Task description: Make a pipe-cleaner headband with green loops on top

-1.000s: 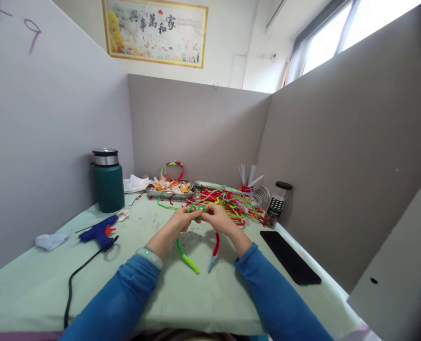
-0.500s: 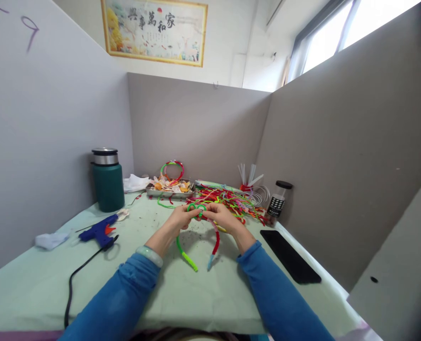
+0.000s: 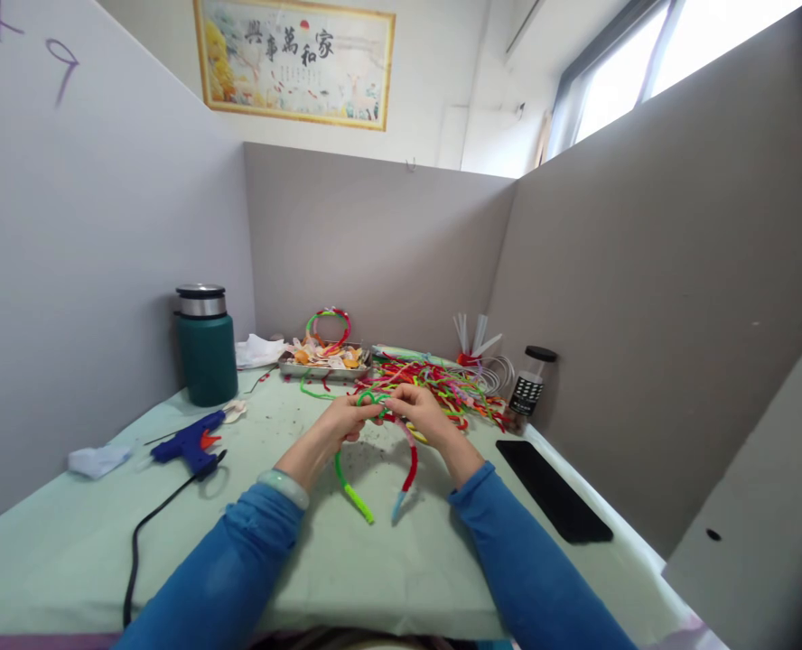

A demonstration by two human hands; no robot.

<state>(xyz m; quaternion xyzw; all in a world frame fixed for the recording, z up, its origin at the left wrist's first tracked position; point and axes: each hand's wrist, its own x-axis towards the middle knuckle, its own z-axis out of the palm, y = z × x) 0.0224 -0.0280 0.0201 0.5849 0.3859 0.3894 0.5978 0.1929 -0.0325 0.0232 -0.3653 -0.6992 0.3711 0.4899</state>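
Note:
Between my hands is a headband (image 3: 411, 469) wrapped in fuzzy pipe cleaner, its two ends pointing down towards me. One leg is green and lime, the other pink, red and pale blue. Small loops of green pipe cleaner (image 3: 368, 396) stand at its top. My left hand (image 3: 342, 421) is closed around the top left of the headband, by the loops. With thumb and fingers pinched, my right hand (image 3: 423, 413) grips the green pipe cleaner at the right side of the loops. My fingers partly cover the top of the band.
Behind my hands lies a heap of coloured pipe cleaners (image 3: 434, 372). A metal tray (image 3: 316, 371) holds small pieces and a finished-looking hoop (image 3: 347, 327). At left are a blue glue gun (image 3: 188, 444) with a cord and a green flask (image 3: 206, 358). A jar (image 3: 526, 393) and black phone-like slab (image 3: 554, 492) are at right.
The green loops have shifted shape slightly between my fingers, and the right one looks less round. The headband's lower ends have swung a little to the left and down. Both hands keep their hold.

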